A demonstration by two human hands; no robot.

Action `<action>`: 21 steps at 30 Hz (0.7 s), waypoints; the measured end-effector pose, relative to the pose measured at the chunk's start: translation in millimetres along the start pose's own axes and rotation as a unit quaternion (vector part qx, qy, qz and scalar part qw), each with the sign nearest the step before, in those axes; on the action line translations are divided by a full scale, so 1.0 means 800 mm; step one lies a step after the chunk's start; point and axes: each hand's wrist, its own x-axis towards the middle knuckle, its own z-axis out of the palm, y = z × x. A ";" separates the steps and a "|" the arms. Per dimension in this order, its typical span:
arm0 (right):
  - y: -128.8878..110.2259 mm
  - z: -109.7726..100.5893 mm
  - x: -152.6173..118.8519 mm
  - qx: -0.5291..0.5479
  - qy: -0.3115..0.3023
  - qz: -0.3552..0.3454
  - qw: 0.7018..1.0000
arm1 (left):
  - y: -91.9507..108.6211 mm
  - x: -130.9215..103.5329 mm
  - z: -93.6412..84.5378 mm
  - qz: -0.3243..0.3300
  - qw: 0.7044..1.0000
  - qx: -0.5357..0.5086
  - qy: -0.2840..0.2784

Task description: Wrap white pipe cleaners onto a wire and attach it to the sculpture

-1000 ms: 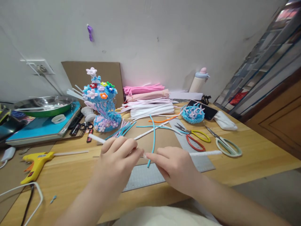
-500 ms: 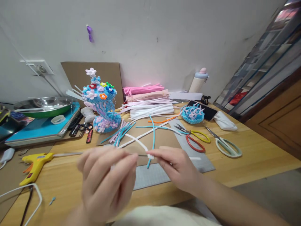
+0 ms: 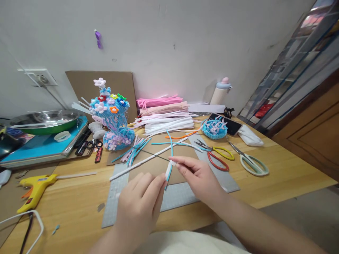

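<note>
My left hand (image 3: 141, 201) pinches the loose end of a white pipe cleaner (image 3: 168, 170) between thumb and fingertips. The other end is coiled around a thin dark rod (image 3: 156, 155). With thumb and forefinger, my right hand (image 3: 200, 178) grips that small white coil (image 3: 172, 162); the rod slants from it toward the upper left. A blue pipe cleaner (image 3: 171, 143) lies on the board under the work, its lower end showing between my hands. A long white pipe cleaner (image 3: 143, 162) crosses the board behind them.
Red-and-yellow-handled scissors (image 3: 218, 160) and pale green scissors (image 3: 254, 165) lie on the right. A decorated blue pipe-cleaner piece (image 3: 109, 116) stands at the left, above a yellow glue gun (image 3: 38, 188). White pipe-cleaner bundles (image 3: 169, 125) and a bottle (image 3: 220, 93) line the wall.
My left hand has moved right and farther from the camera, and now holds the white pipe cleaner's end pulled down toward me. Before, that strand pointed up-left. My right hand still pinches the coil.
</note>
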 end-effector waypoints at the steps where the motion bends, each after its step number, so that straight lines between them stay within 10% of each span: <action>1: 0.002 0.000 -0.003 -0.083 0.001 -0.045 0.996 | 0.000 0.004 -0.007 0.015 1.000 0.019 -0.008; 6: 0.008 -0.001 -0.013 -0.363 -0.040 -0.228 0.903 | -0.015 0.034 -0.040 0.047 0.991 0.098 -0.072; 13: 0.002 -0.009 -0.013 -0.349 -0.158 -0.294 0.876 | -0.046 0.063 -0.040 0.051 0.976 0.133 -0.165; 21: 0.002 -0.010 -0.009 -0.102 -0.143 -0.173 0.969 | -0.014 0.015 -0.024 0.053 0.982 0.046 0.176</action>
